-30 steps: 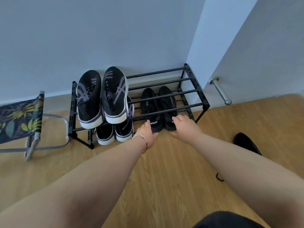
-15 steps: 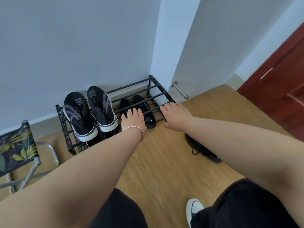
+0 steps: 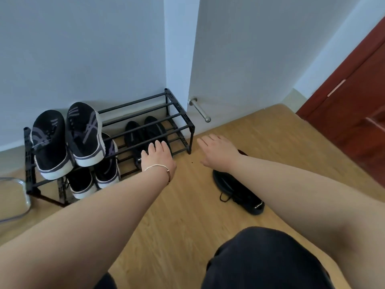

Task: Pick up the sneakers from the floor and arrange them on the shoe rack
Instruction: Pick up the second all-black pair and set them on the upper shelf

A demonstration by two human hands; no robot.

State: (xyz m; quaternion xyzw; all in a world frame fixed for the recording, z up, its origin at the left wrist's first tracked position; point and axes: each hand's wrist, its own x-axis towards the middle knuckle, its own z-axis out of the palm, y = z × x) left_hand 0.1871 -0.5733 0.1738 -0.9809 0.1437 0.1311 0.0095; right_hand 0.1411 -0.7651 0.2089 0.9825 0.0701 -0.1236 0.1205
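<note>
1. Writing: the black sneaker (image 3: pixel 239 189) on the floor (image 3: pixel 177 215) carries small white lettering at its heel; it is too small to read. No other legible text appears.
2. Shoe rack (image 3: pixel 181 119): a black two-tier metal frame stands against the wall (image 3: pixel 83 49), at 11 o'clock from the person's knees.
3. Upper tier: one pair of black sneakers with purple stripes (image 3: pixel 66 138) and white soles occupies the left end. The right end holds nothing.
4. Lower tier: a second striped pair (image 3: pixel 93 176) sits below the first, at the left. A plain black pair (image 3: pixel 145 134) sits at the right, seen through the bars.
5. Left hand (image 3: pixel 159 158): fingers extended and spread, holding nothing, over the front edge of the rack at the plain black pair. Contact cannot be confirmed. A thin bracelet (image 3: pixel 160 166) circles the wrist.
6. Right hand (image 3: pixel 217 153): fingers extended, empty, above the floor just right of the rack.
7. The floor sneaker lies at 5 o'clock from the right hand, partly hidden by the right forearm, lace trailing.
</note>
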